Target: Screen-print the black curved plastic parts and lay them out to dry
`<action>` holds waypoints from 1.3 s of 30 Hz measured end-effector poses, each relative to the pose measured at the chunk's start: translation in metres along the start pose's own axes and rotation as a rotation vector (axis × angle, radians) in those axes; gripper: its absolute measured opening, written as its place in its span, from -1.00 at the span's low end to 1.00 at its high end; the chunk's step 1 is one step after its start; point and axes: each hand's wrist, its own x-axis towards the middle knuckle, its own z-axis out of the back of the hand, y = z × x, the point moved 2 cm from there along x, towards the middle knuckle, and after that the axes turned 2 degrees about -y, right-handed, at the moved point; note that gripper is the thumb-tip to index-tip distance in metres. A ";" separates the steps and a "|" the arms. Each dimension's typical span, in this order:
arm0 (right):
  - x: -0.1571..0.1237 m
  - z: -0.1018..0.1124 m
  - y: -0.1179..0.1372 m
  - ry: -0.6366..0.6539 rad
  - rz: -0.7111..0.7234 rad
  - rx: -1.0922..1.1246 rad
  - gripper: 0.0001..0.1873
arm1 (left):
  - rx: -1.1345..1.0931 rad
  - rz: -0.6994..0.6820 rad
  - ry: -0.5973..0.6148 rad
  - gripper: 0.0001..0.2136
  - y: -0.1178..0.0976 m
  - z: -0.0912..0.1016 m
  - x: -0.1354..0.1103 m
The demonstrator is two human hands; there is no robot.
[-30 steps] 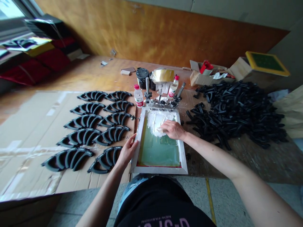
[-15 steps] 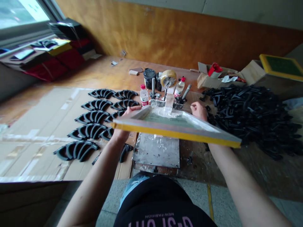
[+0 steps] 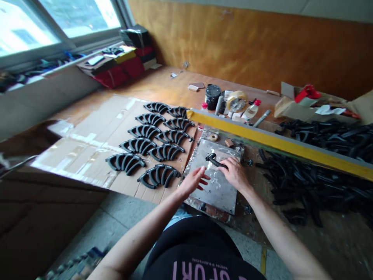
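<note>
Over a grey metal plate (image 3: 223,199), my right hand (image 3: 235,174) pinches one end of a curved black plastic handle (image 3: 216,161). The handle's wider end points left. My left hand (image 3: 194,182) hovers just left of it, fingers apart, with nothing in them. Behind both hands a screen-printing frame (image 3: 262,135) with a yellow edge is tilted up, its mesh mostly hidden. A tape roll (image 3: 213,137) and a small brown block (image 3: 229,143) sit near the plate's far edge.
Fanned rows of black handles (image 3: 142,132) lie on cardboard (image 3: 87,132) to the left. A loose pile of black handles (image 3: 317,190) covers the right side. Behind the frame stand a black tub (image 3: 213,95), a big tape roll (image 3: 237,102) and a bottle (image 3: 252,109).
Both hands have let go of the screen frame, which is now tilted higher. My right hand has taken a black handle over the plate. The view has turned left.
</note>
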 end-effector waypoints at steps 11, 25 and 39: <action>0.010 -0.107 0.168 0.422 0.137 0.413 -0.62 | -0.057 0.043 -0.841 -0.50 0.119 0.164 -0.079; 0.018 -0.202 0.197 0.611 -0.529 0.549 -0.25 | -0.357 -0.039 -0.880 -0.58 0.138 0.226 -0.041; -0.013 -0.084 0.104 -0.047 -0.710 0.761 -0.54 | 0.598 -0.034 -0.179 -0.55 0.078 0.124 -0.027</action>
